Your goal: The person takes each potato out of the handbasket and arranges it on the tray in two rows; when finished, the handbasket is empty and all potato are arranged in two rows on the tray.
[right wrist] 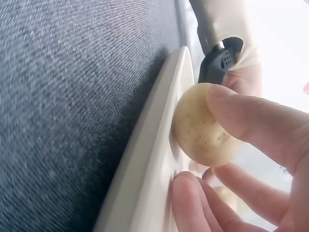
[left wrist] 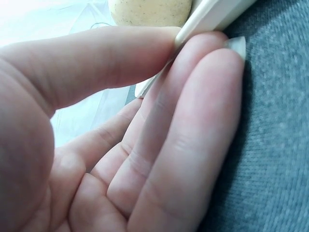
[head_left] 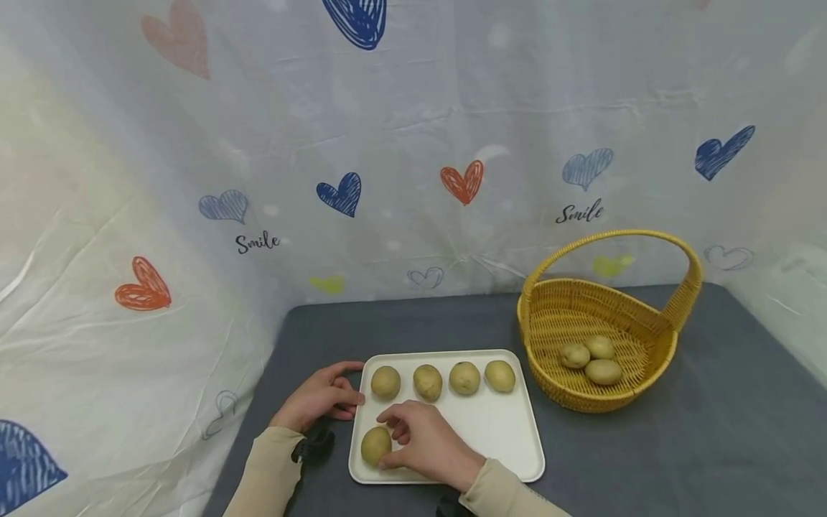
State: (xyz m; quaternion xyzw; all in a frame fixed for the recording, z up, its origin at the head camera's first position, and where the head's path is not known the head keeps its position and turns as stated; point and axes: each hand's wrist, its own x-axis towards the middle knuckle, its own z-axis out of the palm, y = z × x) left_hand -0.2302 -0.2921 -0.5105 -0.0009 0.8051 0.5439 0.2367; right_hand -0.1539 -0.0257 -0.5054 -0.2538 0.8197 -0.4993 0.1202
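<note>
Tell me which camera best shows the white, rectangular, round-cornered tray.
The head view: from above, it shows most of the white tray, floor and rim. The left wrist view catches mainly a section of rim held by the left hand; the right wrist view shows mainly one outer side, steeply slanted.

Dark grey tabletop (head_left: 730, 416), probably fabric, under a white tray (head_left: 491, 438) and a yellow wicker basket (head_left: 571, 399).

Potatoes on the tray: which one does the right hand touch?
The potato alone at the tray's near left corner; the other four potatoes sit untouched along the far edge.
</note>
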